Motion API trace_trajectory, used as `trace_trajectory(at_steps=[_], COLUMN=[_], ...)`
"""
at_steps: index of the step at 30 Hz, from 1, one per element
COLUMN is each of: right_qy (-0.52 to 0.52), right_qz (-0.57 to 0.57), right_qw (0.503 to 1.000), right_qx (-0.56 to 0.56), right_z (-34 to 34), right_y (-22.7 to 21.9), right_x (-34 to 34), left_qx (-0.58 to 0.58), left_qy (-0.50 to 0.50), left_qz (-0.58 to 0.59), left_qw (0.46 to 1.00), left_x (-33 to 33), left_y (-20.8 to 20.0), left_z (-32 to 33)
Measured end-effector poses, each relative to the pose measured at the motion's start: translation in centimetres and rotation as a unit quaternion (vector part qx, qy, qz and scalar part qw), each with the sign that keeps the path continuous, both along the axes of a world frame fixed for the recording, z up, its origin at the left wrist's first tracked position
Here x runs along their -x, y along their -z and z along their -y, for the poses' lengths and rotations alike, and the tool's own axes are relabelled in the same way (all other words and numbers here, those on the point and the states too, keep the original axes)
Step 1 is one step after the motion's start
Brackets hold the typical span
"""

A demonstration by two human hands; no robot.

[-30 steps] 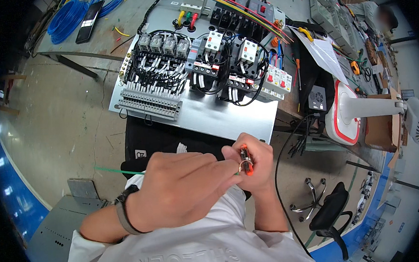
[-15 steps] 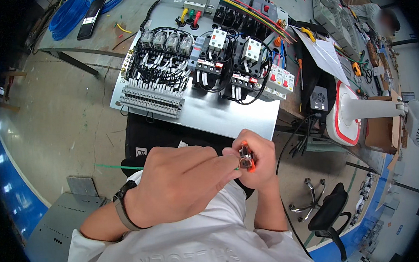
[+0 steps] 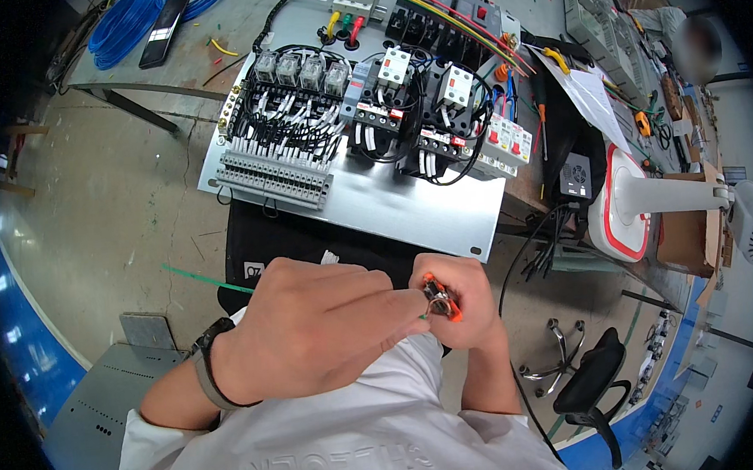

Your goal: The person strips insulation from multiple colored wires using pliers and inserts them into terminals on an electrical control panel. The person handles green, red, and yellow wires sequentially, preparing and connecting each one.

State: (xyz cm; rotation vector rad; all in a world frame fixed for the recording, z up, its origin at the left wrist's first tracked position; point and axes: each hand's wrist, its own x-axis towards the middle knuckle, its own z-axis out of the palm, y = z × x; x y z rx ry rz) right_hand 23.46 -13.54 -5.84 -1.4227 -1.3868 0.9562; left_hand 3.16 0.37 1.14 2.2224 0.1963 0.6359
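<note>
My left hand (image 3: 322,329) is closed, its fingers pinching a green wire (image 3: 202,278) whose long end sticks out to the left past the wrist. A small green bit of it shows at my fingertips, against the metal head of the orange-handled pliers (image 3: 441,298). My right hand (image 3: 465,303) is wrapped round those pliers, with most of the handles hidden in the fist. Both hands meet in front of my body. Beyond them lies a metal mounting plate (image 3: 393,221) carrying relays (image 3: 310,71), contactors (image 3: 392,69) and a terminal block (image 3: 274,179).
A workbench (image 3: 109,83) bears a coil of blue wire (image 3: 122,26) and a phone (image 3: 165,28) at the far left. A white fan (image 3: 620,198) and paper sheets (image 3: 588,97) are on the right. An office chair (image 3: 597,381) stands at lower right; another person (image 3: 679,40) is far right.
My right hand and the pliers have dropped slightly toward me and turned a little. The green wire's free end has shifted left and up, and its slope has grown steeper.
</note>
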Motion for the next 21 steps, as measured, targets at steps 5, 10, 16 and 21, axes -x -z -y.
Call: trace_trajectory(at_steps=[5,10,16,21], right_qy=[0.105,0.286,0.092,0.027], right_qz=[0.051,0.202,0.073,0.005], right_qw=[0.991,0.923,0.988,0.997], right_qx=[-0.062,-0.157,-0.103,-0.07], right_z=[-0.1,-0.8,-0.6,-0.5], right_y=[1.2,2.9,1.5,1.2], right_x=[1.6,2.9,1.2,0.7], left_qx=[0.006,0.025,-0.005,-0.017], left_qy=[-0.043,-0.071,-0.036,-0.02], left_qz=[0.031,0.019,0.035,0.044], left_qw=[0.999,0.997,0.999,0.999], left_x=[-0.5,-0.6,-0.3,-0.3], left_y=[0.4,1.0,0.8,0.6], left_z=[1.0,2.1,1.1,0.6])
